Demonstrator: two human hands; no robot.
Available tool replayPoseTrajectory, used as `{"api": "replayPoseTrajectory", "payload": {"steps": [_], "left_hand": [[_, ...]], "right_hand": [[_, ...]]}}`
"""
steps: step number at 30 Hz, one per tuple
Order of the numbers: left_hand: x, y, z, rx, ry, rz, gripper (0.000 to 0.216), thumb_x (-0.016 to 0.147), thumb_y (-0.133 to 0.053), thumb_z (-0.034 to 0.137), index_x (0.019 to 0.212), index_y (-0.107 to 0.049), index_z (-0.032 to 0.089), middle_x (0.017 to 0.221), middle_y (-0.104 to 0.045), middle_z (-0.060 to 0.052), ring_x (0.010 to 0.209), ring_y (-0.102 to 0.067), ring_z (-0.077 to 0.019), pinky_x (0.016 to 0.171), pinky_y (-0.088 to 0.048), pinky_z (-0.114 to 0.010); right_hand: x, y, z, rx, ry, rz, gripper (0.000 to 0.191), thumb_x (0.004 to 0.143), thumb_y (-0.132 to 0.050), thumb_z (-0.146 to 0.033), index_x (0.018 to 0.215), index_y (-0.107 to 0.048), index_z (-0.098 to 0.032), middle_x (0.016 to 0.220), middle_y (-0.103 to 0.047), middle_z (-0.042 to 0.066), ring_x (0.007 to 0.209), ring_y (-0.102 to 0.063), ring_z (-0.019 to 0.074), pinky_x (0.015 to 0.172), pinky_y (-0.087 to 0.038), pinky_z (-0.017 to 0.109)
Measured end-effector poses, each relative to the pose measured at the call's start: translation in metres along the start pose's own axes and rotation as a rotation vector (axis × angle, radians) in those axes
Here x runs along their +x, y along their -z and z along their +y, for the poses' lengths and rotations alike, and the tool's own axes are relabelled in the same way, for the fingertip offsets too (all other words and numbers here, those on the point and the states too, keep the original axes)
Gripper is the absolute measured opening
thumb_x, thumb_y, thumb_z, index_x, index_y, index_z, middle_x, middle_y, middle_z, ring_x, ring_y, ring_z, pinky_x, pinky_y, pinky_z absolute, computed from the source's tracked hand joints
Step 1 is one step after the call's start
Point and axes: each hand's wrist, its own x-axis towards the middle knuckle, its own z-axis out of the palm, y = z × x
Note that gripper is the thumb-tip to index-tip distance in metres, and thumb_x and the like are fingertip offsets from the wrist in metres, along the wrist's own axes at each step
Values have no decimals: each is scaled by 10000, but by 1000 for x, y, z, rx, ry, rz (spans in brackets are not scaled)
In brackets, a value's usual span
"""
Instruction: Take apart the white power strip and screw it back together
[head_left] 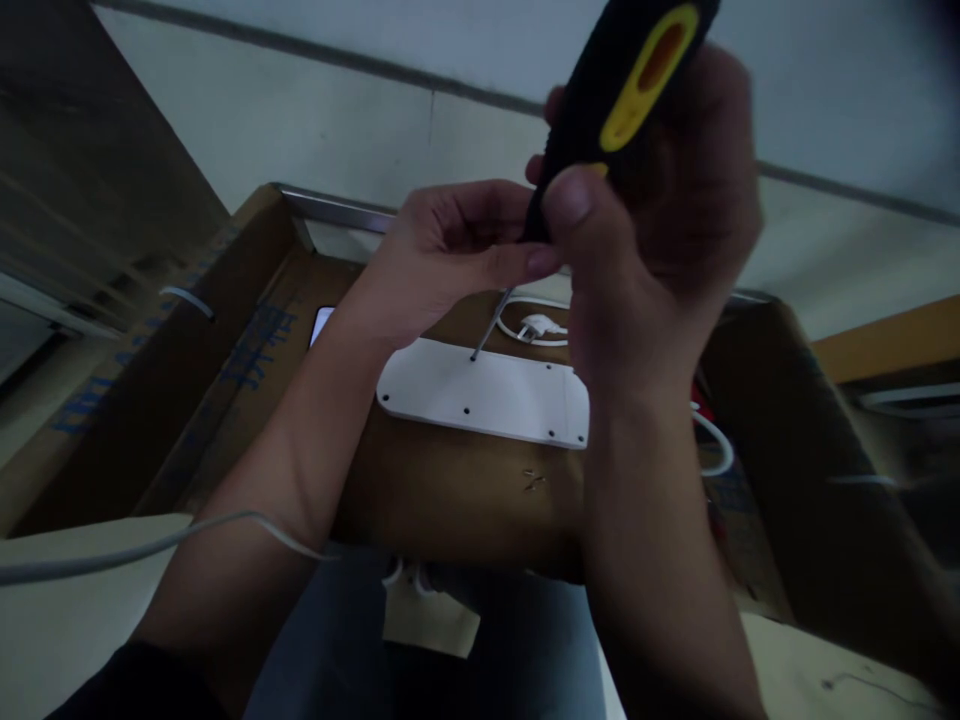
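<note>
A black-and-yellow screwdriver (651, 75) slants down to the left, its thin shaft reaching a hole in a white power strip (510, 398). The strip lies flat with its holed side up. My right hand (660, 220) is wrapped round the screwdriver's handle. The fingers of my left hand (457, 235) close on the lower end of that handle, just above the shaft. Several small screws (534, 480) lie on the cardboard in front of the strip. Behind it sits a white plug (541, 328) on a looped cord. My right hand and forearm hide the strip's right end.
The strip rests on brown cardboard (450, 490) with raised side walls (817, 440), left and right. A phone-like object (321, 322) shows partly behind my left forearm. A pale cable (135, 552) crosses at lower left. A red item (701, 403) peeks out at right.
</note>
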Motion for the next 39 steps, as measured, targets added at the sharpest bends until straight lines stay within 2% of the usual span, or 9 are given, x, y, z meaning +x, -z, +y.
{"api": "replayPoseTrajectory", "payload": {"steps": [3, 6, 10, 15, 20, 26, 30, 34, 39], "left_hand": [[1, -5, -3, 48, -7, 61, 233, 732, -925, 317, 872, -769, 215, 791, -630, 27, 861, -631, -121, 882, -526, -282], [1, -6, -4, 29, -13, 87, 237, 729, -924, 290, 872, -755, 206, 839, -652, 36, 853, -633, -106, 893, -528, -283], [-3, 2, -1, -27, 108, -32, 267, 802, -858, 421, 936, -800, 198, 942, -744, -23, 955, -687, -188, 964, -555, -371], [-4, 9, 5, 1, 185, 22, 312, 713, -913, 482, 858, -810, 226, 900, -742, -34, 954, -733, -231, 917, -586, -387], [-2, 5, 2, 10, 130, 6, 269, 796, -855, 470, 883, -801, 221, 878, -732, -24, 886, -711, -184, 801, -589, -315], [-3, 8, 3, 32, 155, -77, 245, 763, -889, 367, 939, -802, 221, 873, -724, 7, 877, -718, -172, 839, -593, -313], [-4, 17, 10, 37, 213, -143, 185, 853, -814, 389, 954, -821, 233, 917, -760, -19, 939, -735, -176, 938, -591, -322], [-1, 17, 13, 145, 263, -152, 324, 814, -831, 500, 847, -808, 178, 845, -766, -36, 843, -735, -184, 855, -615, -334], [-1, 10, 8, 235, 227, -56, 386, 743, -866, 552, 777, -772, 179, 752, -732, 8, 807, -727, -176, 761, -626, -306]], "right_hand": [[2, 11, 7, -24, -32, 8, 570, 801, -771, -423, 1253, -563, -145, 1167, -620, 9, 912, -606, 15, 744, -518, 139], [3, 16, 7, 33, -91, -13, 434, 783, -792, -402, 1085, -671, -114, 980, -639, 16, 844, -583, 14, 792, -544, 169], [1, 17, 3, 119, -163, -95, 463, 829, -752, -367, 1239, -606, -210, 1052, -653, -17, 895, -616, 12, 782, -542, 161], [-3, 15, 8, 172, -246, -213, 509, 941, -599, -458, 1401, -446, -306, 1154, -646, -19, 1008, -658, 34, 930, -591, 211], [-3, 11, 13, 53, -172, -67, 557, 719, -833, -358, 1221, -616, -248, 1079, -612, -18, 932, -574, 15, 858, -546, 184], [-6, 9, 14, -1, -164, -8, 330, 750, -802, -314, 1056, -725, -221, 955, -608, -5, 863, -548, 21, 809, -477, 197], [-8, 12, 14, 10, -163, -38, 421, 837, -726, -334, 1241, -670, -229, 1075, -638, 11, 942, -585, 33, 846, -496, 201], [-9, 14, 18, 1, -154, -105, 535, 940, -597, -417, 1442, -521, -249, 1193, -632, 22, 1006, -615, 40, 947, -535, 221], [-5, 17, 25, -47, -67, -23, 561, 726, -839, -363, 1236, -650, -224, 1020, -585, 6, 911, -548, 19, 818, -505, 175]]}}
